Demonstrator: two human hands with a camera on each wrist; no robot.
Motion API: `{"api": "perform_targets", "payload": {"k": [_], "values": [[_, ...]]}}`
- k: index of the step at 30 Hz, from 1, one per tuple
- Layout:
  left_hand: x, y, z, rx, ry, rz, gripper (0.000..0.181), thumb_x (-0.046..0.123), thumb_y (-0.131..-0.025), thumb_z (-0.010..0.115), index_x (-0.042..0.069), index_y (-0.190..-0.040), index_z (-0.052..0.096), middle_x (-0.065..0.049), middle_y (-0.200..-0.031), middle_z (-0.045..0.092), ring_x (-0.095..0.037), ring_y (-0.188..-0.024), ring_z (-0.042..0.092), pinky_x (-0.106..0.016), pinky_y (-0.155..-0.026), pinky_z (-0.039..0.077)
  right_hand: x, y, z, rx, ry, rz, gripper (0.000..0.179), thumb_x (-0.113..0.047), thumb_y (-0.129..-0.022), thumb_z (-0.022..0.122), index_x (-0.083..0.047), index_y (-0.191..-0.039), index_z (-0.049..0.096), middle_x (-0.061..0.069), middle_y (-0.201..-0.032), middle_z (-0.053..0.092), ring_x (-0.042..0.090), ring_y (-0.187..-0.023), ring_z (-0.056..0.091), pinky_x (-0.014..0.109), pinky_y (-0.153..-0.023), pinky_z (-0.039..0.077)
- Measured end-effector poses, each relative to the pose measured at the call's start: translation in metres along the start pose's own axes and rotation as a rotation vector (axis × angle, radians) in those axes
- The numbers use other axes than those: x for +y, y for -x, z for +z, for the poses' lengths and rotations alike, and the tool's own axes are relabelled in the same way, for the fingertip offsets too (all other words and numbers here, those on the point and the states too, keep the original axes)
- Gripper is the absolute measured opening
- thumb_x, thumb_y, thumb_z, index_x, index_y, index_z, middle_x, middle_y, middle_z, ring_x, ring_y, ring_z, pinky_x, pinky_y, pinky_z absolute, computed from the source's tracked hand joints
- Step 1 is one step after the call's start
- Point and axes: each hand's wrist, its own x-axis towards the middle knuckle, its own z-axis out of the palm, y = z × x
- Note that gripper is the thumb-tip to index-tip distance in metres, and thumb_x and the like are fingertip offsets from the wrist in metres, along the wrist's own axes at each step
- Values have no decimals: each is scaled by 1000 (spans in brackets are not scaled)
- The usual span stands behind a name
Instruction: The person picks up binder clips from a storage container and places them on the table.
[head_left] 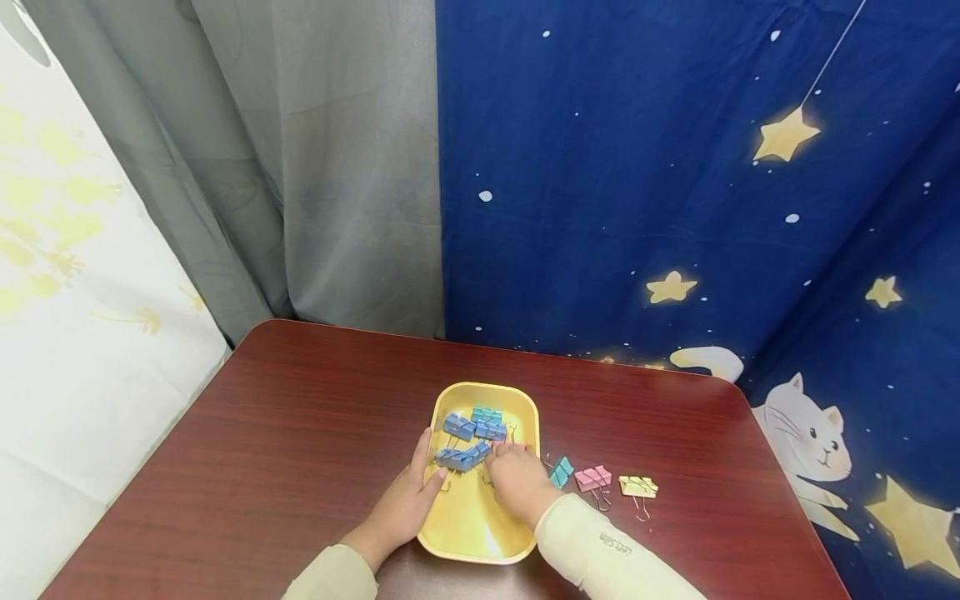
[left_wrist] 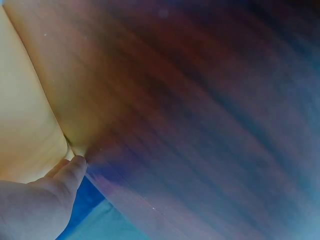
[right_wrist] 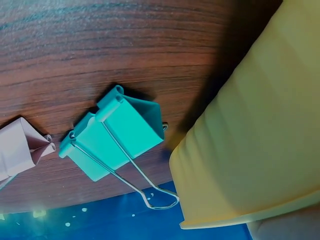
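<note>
A yellow tray [head_left: 480,533] sits on the table with several binder clips in it. My left hand [head_left: 405,500] holds its left side, thumb over the rim and fingers along the outer wall [left_wrist: 30,110]. Inside the tray, my right hand [head_left: 521,479] reaches down among the clips; its fingertips are hidden, and I cannot tell whether they pinch one. A pink clip [head_left: 501,447] shows right by its knuckles. Blue clips [head_left: 463,456] and a teal clip [head_left: 486,414] lie to the left and beyond.
Right of the tray, a teal binder clip [right_wrist: 117,135], a pink clip [head_left: 593,478] and a yellow clip [head_left: 638,487] lie in a row on the dark red table [head_left: 300,433]. Grey [head_left: 360,167] and starry blue curtains [head_left: 600,167] hang behind the table's far edge.
</note>
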Motion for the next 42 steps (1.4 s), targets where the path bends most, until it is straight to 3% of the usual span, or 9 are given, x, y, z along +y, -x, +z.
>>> {"api": "perform_targets", "payload": {"k": [4, 12, 24, 27, 34, 42], "values": [[1, 0, -1, -4, -3, -9, 68, 27, -102, 47, 7, -155, 9, -26, -146, 41, -39, -132, 42, -56, -105, 34, 1, 2, -1, 11, 3, -13, 30, -12, -78, 73, -5, -107, 68, 13, -117, 66, 31, -104, 62, 48, -90, 48], [2, 0, -1, -1, -12, 0, 68, 28, -102, 47, 6, -155, 10, -28, -144, 41, -41, -130, 44, -57, -103, 35, 0, 7, -3, 60, -28, -50, 28, -14, -75, 75, -8, -101, 68, 7, -95, 66, 25, -88, 63, 43, -78, 49], [1, 0, -1, -15, -11, -8, 68, 29, -103, 46, 7, -155, 9, -28, -144, 42, -41, -129, 45, -57, -102, 37, -2, 18, -13, 122, -85, -62, 26, -16, -77, 73, -9, -101, 66, 7, -103, 67, 28, -102, 64, 49, -90, 50], [1, 0, -1, -15, -10, -21, 68, 30, -103, 46, 8, -155, 9, -27, -145, 41, -40, -130, 44, -56, -102, 36, -1, 20, -15, 164, -99, -72, 24, -15, -76, 72, -10, -99, 65, 4, -98, 65, 25, -97, 63, 49, -89, 50], [2, 1, 0, -14, -8, -30, 68, 29, -103, 46, 8, -155, 8, -27, -145, 41, -41, -131, 42, -57, -103, 35, 6, 25, -19, 252, -133, -65, 27, -17, -77, 73, -12, -103, 66, 0, -96, 62, 18, -89, 60, 34, -72, 53], [0, 1, 0, 0, -10, -6, 68, 28, -103, 46, 7, -155, 9, -26, -145, 41, -40, -133, 41, -56, -105, 33, 13, 30, -28, 289, -181, -27, 28, -18, -78, 75, -13, -105, 66, -1, -101, 64, 18, -96, 61, 35, -78, 54]]}}
